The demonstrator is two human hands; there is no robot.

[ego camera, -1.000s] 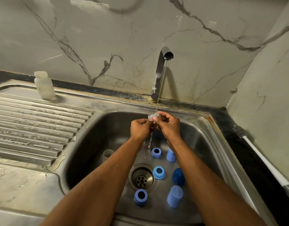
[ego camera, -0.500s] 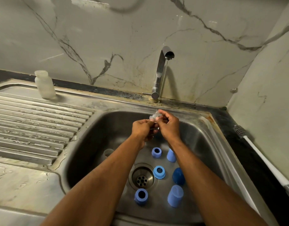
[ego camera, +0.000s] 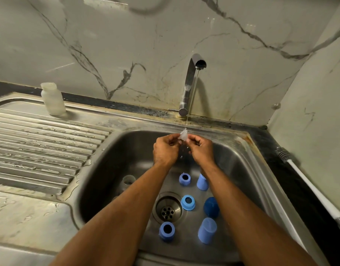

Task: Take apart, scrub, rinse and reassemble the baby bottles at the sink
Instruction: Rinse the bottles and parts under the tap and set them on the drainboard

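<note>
- I have both hands raised together over the far half of the sink [ego camera: 247, 169], meeting right under the tap [ego camera: 192, 77], so the thin stream lands on what they hold.
- My left hand [ego camera: 165, 148] and right hand [ego camera: 201, 148] each pinch one side of a small clear teat [ego camera: 183, 135]; fingertips are curled onto it and the hands nearly touch. I judge this two-sided grip spreads the soft piece so water reaches it.
- The stream is thin, which I take as deliberate: little splashing, and a light part is not knocked loose.
- On the basin floor around the drain [ego camera: 168, 209] stand three blue collars [ego camera: 184, 179], open ends up, and three blue caps [ego camera: 207, 230], closed ends up, kept apart from one another.
- A clear bottle body [ego camera: 128, 180] sits in the basin's left part, partly behind my left forearm.
- One white bottle [ego camera: 53, 99] stands upright at the back of the drainboard [ego camera: 40, 143], out of the wet work.
- The bottle brush [ego camera: 307, 181] lies on the right counter, untouched, so I judge this is rinsing.
</note>
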